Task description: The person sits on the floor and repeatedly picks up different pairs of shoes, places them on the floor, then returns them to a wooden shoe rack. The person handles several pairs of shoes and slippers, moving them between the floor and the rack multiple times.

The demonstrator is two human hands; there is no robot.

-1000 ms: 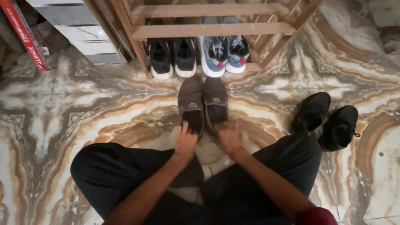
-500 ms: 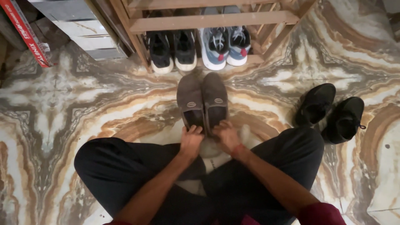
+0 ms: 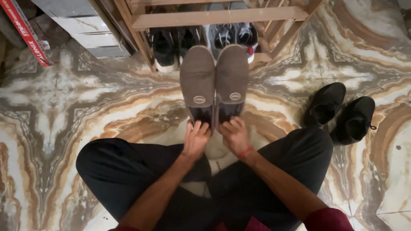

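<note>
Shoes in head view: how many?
8. Two brown slip-ons held in both hands; two black pairs' worth: black sneakers and grey-blue sneakers on the rack; black pair on floor, right. Upper shelves hidden.

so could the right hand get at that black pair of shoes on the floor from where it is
Probably yes. The black pair sits on the marble floor just beyond the person's right knee, with nothing lying between. But the right hand is gripping the heel of a brown slipper, so it would have to let go first.

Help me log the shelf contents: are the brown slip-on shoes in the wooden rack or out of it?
Out. Left hand and right hand hold the brown slip-on shoes in front of the wooden rack.
</note>
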